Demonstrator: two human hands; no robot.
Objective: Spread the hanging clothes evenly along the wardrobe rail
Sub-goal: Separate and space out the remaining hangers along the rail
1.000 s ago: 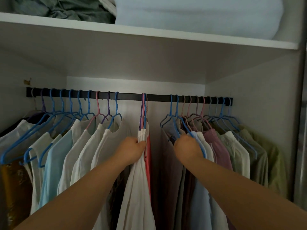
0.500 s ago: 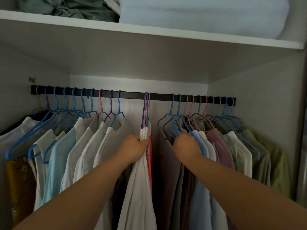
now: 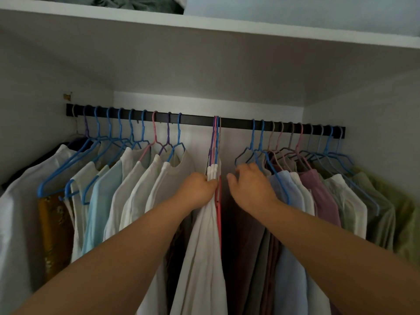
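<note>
A black wardrobe rail [image 3: 236, 122] runs across the closet. Several shirts on blue and pink hangers [image 3: 127, 178] fill its left part, several more garments [image 3: 318, 189] its right part. In the middle hangs a tight bunch of white garments [image 3: 204, 242] with a red one behind, edge-on to me. My left hand [image 3: 197, 187] is shut on the shoulder of that white bunch. My right hand [image 3: 251, 186] has its fingers spread, resting against the leftmost garments of the right group without a clear grip.
A white shelf [image 3: 204, 21] sits above the rail with folded bedding [image 3: 295, 7] and a green cloth [image 3: 136, 3] on it. White side walls close in at left and right. Bare rail shows on both sides of the middle bunch.
My right hand has let go of the blue hanger's shoulder and opened its fingers, shifting slightly left. My left hand keeps its hold on the white bunch. The camera has tilted a little.
</note>
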